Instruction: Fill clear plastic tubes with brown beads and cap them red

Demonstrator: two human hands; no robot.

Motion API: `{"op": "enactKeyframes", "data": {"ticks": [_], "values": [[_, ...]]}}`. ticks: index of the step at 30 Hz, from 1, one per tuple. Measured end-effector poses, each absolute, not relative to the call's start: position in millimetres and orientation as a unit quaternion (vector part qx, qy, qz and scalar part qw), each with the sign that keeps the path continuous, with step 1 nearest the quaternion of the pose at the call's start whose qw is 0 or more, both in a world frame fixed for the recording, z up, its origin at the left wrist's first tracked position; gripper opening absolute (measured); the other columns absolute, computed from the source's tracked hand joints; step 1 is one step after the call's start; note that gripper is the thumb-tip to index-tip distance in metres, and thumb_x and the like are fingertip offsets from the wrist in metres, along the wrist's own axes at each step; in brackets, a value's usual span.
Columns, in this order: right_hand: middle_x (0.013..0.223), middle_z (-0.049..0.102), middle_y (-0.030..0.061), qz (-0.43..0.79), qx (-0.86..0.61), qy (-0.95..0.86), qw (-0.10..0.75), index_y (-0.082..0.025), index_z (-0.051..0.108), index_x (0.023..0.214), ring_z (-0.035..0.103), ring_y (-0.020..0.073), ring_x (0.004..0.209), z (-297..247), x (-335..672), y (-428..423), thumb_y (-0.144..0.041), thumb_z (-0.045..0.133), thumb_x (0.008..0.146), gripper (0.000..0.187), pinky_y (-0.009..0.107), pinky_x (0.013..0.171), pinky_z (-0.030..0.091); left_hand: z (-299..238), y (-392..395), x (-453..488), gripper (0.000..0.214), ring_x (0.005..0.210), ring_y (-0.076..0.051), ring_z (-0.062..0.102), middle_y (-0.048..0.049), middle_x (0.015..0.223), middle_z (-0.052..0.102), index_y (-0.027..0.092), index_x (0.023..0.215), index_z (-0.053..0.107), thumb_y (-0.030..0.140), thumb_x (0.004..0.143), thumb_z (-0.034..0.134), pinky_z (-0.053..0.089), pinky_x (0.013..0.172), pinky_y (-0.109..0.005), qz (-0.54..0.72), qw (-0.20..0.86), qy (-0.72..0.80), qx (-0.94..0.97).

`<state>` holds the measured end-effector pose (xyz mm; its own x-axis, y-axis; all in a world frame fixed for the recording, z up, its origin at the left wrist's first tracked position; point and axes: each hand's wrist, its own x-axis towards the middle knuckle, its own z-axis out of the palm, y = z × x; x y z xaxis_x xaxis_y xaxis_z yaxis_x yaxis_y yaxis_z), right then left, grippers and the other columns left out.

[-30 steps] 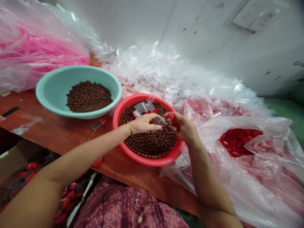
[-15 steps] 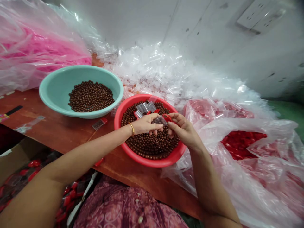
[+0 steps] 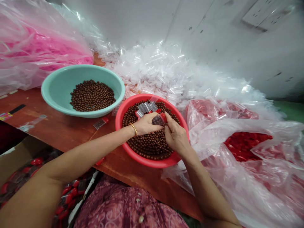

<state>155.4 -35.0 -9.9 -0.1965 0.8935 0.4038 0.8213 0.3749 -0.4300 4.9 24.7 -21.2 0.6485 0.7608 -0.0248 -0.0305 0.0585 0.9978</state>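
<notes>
Over the red basin (image 3: 184, 158), my left hand (image 3: 146, 124) grips a small clear plastic box (image 3: 157, 120) between thumb and fingers. A red cap (image 3: 163, 117) sits at the right end of that box. Closed fingers of my right hand (image 3: 176, 135) press against the cap; its fingertips are partly hidden. Dark brown beads (image 3: 152, 146) fill much of the basin below both hands. Just behind my left hand, several clear boxes (image 3: 147, 107) with red parts lie on the beads.
A mint-green basin (image 3: 53, 91) with more brown beads stands at the left. Clear plastic boxes (image 3: 154, 66) are heaped along the wall. Bags of red caps (image 3: 244, 142) lie at the right, and a pink-filled bag (image 3: 47, 47) at the back left. Below left, a carton (image 3: 21, 158) holds capped boxes.
The red cap, held apart in my right fingers before, is now at the box's end. My right hand has turned and moved slightly left against it. My left hand keeps its grip.
</notes>
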Motion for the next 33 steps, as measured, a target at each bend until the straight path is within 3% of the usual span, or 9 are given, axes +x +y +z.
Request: {"op": "enactKeyframes", "data": {"ticks": [6,9,13,16,19,22,26,29,33], "values": [[0.082,0.068,0.0049,0.22,-0.589,-0.694,0.35,-0.023,0.05,0.133,0.065,0.0194,0.069,0.8,155.6,-45.2,-0.022,0.045,0.083,0.05,0.04,0.075,0.056,-26.1,24.7,7.8,0.021,0.066,-0.009,0.047,0.0038,0.07,0.051,0.014,0.083,0.052,0.02,0.065,0.062,0.039,0.063,-0.022,0.327,0.596,0.283,0.676],[0.083,0.068,0.006,0.216,-0.592,-0.692,0.351,-0.022,0.05,0.133,0.066,0.0202,0.075,-6.4,151.5,-48.7,-0.022,0.045,0.083,0.05,0.041,0.08,0.054,-24.9,23.4,5.6,0.017,0.064,-0.01,0.045,0.0041,0.066,0.049,0.014,0.078,0.051,0.021,0.065,0.059,0.038,0.061,-0.022,0.319,0.568,0.3,0.697],[0.114,0.065,0.0104,0.17,-0.573,-0.713,0.367,-0.017,0.05,0.133,0.064,0.0224,0.101,-14.9,148.5,-51.6,-0.017,0.043,0.08,0.053,0.041,0.094,0.049,-19.1,21.2,0.6,0.011,0.061,-0.01,0.045,0.0045,0.063,0.046,0.016,0.071,0.048,0.018,0.063,0.056,0.036,0.057,-0.022,0.291,0.491,0.325,0.754],[0.116,0.065,0.0085,0.165,-0.56,-0.729,0.356,-0.018,0.057,0.125,0.062,0.0231,0.104,-8.8,153.6,-49.1,-0.015,0.047,0.074,0.052,0.039,0.095,0.048,-14.2,20.5,0.8,0.01,0.061,-0.011,0.046,0.0036,0.063,0.048,0.017,0.069,0.047,0.02,0.063,0.055,0.035,0.056,-0.022,0.26,0.439,0.343,0.788],[0.083,0.069,0.002,0.225,-0.579,-0.691,0.371,-0.022,0.064,0.113,0.065,0.0209,0.081,0.7,159.2,-43.9,-0.016,0.053,0.068,0.047,0.037,0.084,0.052,-10.4,19.9,3.9,0.011,0.06,-0.012,0.046,0.003,0.061,0.049,0.017,0.065,0.047,0.024,0.063,0.056,0.033,0.054,-0.022,0.242,0.418,0.345,0.805],[0.058,0.056,-0.0029,0.292,-0.582,-0.587,0.481,-0.022,0.063,0.113,0.055,0.0147,0.055,1.8,154.7,-37.0,-0.026,0.052,0.071,0.043,0.035,0.072,0.052,-8.6,17.9,5.2,0.011,0.057,-0.012,0.046,0.0035,0.058,0.049,0.017,0.064,0.048,0.024,0.062,0.056,0.032,0.053,-0.022,0.234,0.418,0.331,0.813],[0.091,0.066,0.0062,0.324,-0.542,-0.509,0.585,-0.022,0.058,0.119,0.056,0.0144,0.065,-3.7,137.5,-21.7,-0.046,0.028,0.087,0.05,0.035,0.076,0.051,-7.8,13.5,3.8,0.01,0.054,-0.011,0.047,0.0034,0.057,0.05,0.017,0.064,0.052,0.023,0.06,0.058,0.034,0.052,-0.022,0.2,0.404,0.292,0.843],[0.124,0.058,0.0078,0.359,-0.559,-0.523,0.534,-0.023,0.05,0.127,0.06,0.0174,0.098,-4.3,129.1,-8.7,-0.057,0.008,0.089,0.066,0.037,0.092,0.046,-6.3,11.0,2.9,0.013,0.056,-0.014,0.052,0.0004,0.061,0.057,0.017,0.071,0.056,0.026,0.062,0.059,0.038,0.054,-0.024,0.176,0.362,0.303,0.864],[0.14,0.047,0.0074,0.44,-0.589,-0.528,0.426,-0.023,0.035,0.14,0.045,0.019,0.128,-7.6,125.3,-3.8,-0.068,0.005,0.085,0.077,0.04,0.108,0.034,-6.8,8.9,0.9,0.025,0.067,-0.021,0.061,-0.0061,0.073,0.065,0.015,0.086,0.061,0.029,0.065,0.059,0.044,0.062,-0.029,0.129,0.271,0.31,0.902]]}}
